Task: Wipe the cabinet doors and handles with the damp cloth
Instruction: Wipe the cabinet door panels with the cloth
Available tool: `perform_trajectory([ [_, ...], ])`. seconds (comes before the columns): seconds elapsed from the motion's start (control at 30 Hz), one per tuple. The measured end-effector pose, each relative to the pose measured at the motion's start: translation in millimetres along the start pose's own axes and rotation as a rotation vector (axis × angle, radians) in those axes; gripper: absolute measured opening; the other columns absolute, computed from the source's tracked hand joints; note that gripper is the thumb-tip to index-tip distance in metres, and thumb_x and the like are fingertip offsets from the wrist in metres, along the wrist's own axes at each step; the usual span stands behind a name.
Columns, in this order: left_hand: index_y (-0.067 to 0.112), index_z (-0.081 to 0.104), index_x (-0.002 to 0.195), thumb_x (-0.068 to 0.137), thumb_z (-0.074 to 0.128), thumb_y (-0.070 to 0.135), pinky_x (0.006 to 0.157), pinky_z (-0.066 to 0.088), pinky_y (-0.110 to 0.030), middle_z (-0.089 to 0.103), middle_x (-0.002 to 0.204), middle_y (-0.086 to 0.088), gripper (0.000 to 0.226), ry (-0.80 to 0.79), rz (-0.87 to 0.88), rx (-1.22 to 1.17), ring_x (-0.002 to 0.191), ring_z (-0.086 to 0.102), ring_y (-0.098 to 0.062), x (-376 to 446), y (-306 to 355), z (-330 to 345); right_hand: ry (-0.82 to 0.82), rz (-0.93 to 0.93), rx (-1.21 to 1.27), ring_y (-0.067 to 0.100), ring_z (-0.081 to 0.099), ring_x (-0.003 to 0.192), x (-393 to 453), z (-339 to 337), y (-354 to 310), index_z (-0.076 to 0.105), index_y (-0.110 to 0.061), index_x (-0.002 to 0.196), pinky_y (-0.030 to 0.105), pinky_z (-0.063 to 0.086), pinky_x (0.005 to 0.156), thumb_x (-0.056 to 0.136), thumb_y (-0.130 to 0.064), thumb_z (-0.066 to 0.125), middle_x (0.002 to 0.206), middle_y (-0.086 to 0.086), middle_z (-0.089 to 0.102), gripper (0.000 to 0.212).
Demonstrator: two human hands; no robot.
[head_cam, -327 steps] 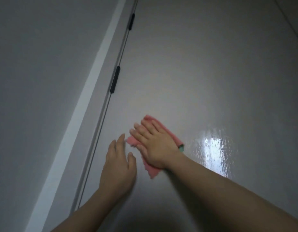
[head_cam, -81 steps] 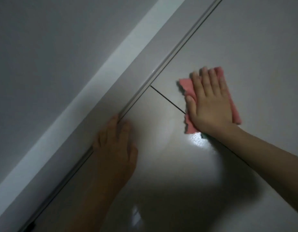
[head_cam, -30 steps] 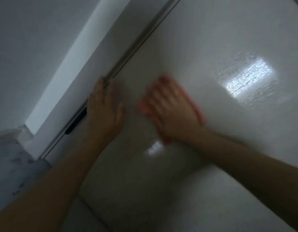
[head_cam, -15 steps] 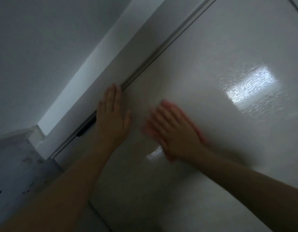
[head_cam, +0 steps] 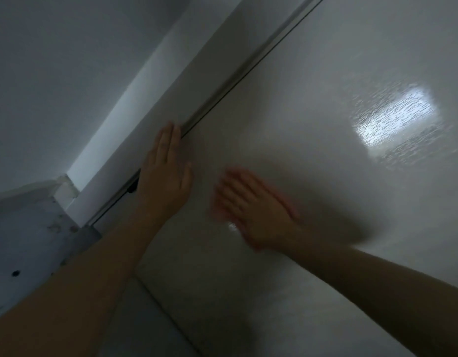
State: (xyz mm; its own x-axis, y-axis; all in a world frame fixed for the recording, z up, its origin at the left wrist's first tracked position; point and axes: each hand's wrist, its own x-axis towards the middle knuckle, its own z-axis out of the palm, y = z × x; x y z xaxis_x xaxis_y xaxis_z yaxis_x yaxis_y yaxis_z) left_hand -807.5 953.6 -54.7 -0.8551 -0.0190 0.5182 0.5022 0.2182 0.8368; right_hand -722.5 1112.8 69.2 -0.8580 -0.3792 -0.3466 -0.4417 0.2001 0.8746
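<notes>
While the left hand (head_cam: 166, 171) lies flat with straight fingers on the glossy white cabinet door (head_cam: 312, 124), near its long metal edge strip (head_cam: 238, 76), the right hand (head_cam: 251, 204) presses flat on the same door just beside it. Under this blurred hand only a pink edge shows, probably the pink damp cloth (head_cam: 217, 202).

Left hand (head_cam: 166, 173) left of right hand (head_cam: 253, 210)
</notes>
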Motion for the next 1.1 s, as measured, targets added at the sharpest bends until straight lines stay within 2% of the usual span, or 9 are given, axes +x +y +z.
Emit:
perform_trajectory([
  [0.1,0.008,0.012,0.151,0.088,0.025,0.040,0.115,0.016,-0.038,0.012,0.158,-0.011,0.072,-0.041,0.000,0.020,0.144,0.015,-0.024,-3.0,-5.2,-7.5,-0.115,-0.175,-0.013,0.026,0.043,0.134,-44.5,2.6,-5.5,0.054,-0.012,0.134,0.041,-0.006,0.119,0.088,-0.034,0.033,0.141,0.008,0.049,0.056],
  [0.37,0.008,0.011,0.150,0.090,0.025,0.041,0.117,0.015,-0.036,0.012,0.158,-0.010,0.070,-0.076,0.024,-0.061,0.146,0.012,-0.021,0.4,-18.2,-6.6,0.062,0.063,-0.059,0.033,0.034,0.138,54.4,4.8,-10.5,0.045,-0.005,0.138,0.045,0.001,0.118,0.092,-0.033,0.035,0.146,0.016,0.042,0.055],
  [0.53,0.007,0.013,0.150,0.091,0.029,0.034,0.116,0.018,-0.040,0.012,0.158,-0.013,0.068,-0.047,0.036,-0.004,0.146,0.013,-0.025,-9.4,-19.5,-1.3,-0.240,-0.355,-0.045,0.031,0.016,0.145,-19.8,27.6,-62.6,0.019,-0.002,0.146,0.047,-0.009,0.117,0.089,-0.042,0.033,0.155,0.016,0.021,0.071],
  [0.63,0.008,0.010,0.151,0.087,0.027,0.039,0.115,0.014,-0.036,0.007,0.159,-0.012,0.073,-0.072,-0.046,0.032,0.146,0.010,-0.025,-21.1,-29.8,-1.1,-0.236,-0.359,-0.005,0.028,0.039,0.136,-16.0,21.7,-47.8,0.047,-0.006,0.137,0.044,-0.003,0.119,0.080,-0.046,0.047,0.145,0.010,0.044,0.070],
  [0.73,0.009,0.010,0.151,0.086,0.028,0.041,0.117,0.018,-0.042,0.005,0.159,-0.012,0.074,-0.130,-0.069,0.069,0.146,0.009,-0.026,-36.9,-44.0,4.6,-0.079,-0.236,0.006,0.029,0.043,0.133,29.5,28.9,-41.4,0.053,-0.008,0.132,0.041,0.000,0.117,0.087,-0.032,0.027,0.139,0.010,0.051,0.058],
  [0.8,0.008,0.011,0.151,0.087,0.032,0.038,0.115,0.022,-0.046,0.006,0.159,-0.012,0.073,-0.141,-0.032,0.079,0.146,0.011,-0.026,-42.0,-53.2,7.0,0.059,-0.133,-0.057,0.029,0.031,0.140,58.1,31.6,-61.3,0.036,-0.008,0.142,0.045,-0.007,0.116,0.088,-0.031,0.014,0.149,0.010,0.037,0.062],
  [0.9,0.006,0.004,0.150,0.088,0.037,0.029,0.119,0.011,-0.035,0.001,0.159,-0.010,0.074,-0.140,-0.043,0.034,0.147,0.004,-0.023,-41.6,-65.1,8.9,-0.044,-0.158,-0.063,0.032,0.013,0.145,47.1,42.7,-95.1,0.016,-0.006,0.146,0.049,-0.026,0.108,0.089,-0.024,0.005,0.154,0.011,0.008,0.061],
  [1.0,0.008,0.002,0.151,0.090,0.038,0.020,0.116,-0.002,-0.019,-0.006,0.158,-0.002,0.072,-0.169,-0.023,-0.013,0.147,-0.003,-0.019,-40.3,-74.3,6.5,-0.185,-0.289,0.061,0.032,0.042,0.133,-7.8,51.5,-111.2,0.045,-0.003,0.134,0.044,-0.014,0.116,0.082,-0.020,0.024,0.143,0.015,0.044,0.059],
  [1.1,0.010,0.004,0.151,0.089,0.038,0.011,0.118,0.002,-0.024,-0.002,0.159,-0.004,0.071,-0.187,0.025,-0.040,0.147,-0.001,-0.019,-37.6,-86.4,-2.6,-0.168,-0.308,0.066,0.034,0.048,0.128,-18.6,52.8,-107.0,0.046,0.001,0.129,0.043,-0.002,0.118,0.076,-0.024,0.029,0.136,0.017,0.052,0.061],
])
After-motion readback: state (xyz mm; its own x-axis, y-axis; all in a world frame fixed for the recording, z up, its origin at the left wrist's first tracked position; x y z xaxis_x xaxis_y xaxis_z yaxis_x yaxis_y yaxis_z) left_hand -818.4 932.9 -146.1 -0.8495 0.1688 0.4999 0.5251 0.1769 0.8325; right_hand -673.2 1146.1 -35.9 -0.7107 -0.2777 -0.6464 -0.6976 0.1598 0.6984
